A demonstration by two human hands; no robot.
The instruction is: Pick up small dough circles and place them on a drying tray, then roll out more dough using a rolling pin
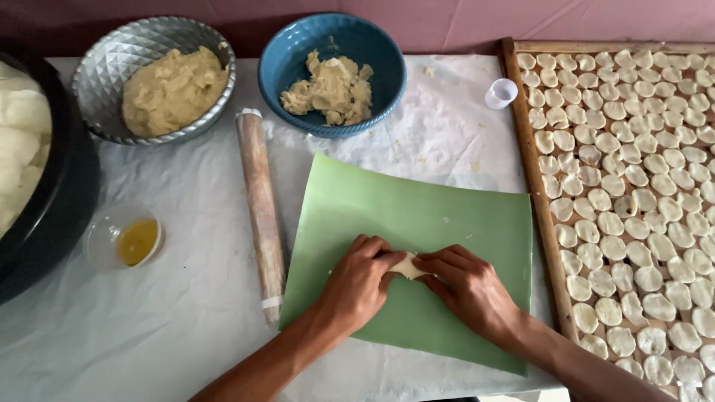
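Pinched between the fingertips of both hands is a small pale dough piece (408, 266): the left hand (359, 286) and right hand (469, 286) meet over it, fingers curled in narrow, thumbs hidden beneath, apparently so that soft dough can be pressed or folded from two sides at once.

The dough sits near the middle of the green sheet (417, 216), which looks smooth, thin and slightly glossy, a surface that sticky dough would likely lift from cleanly. All else is placed around that sheet. Touching its left edge lies a rolling pin (261, 216), long, cylindrical and wrapped in clear film. Beyond the pin, further left, stands a small clear cup (123, 240) of yellow liquid, probably oil. Above the sheet a blue bowl (298, 52), glazed and round, holds lumpy beige paste; up and to the left a faceted metal bowl (123, 56) holds a smoother mound of the same colour. At the far left is a black pan (63, 201) with pale pieces in it. Right of the sheet, close enough for an easy reach, a wooden tray (530, 141) carries rows of small flat pale discs (633, 216); a small white cup (500, 93) stands by its upper corner. Under everything lies a crinkled white cover (149, 327).
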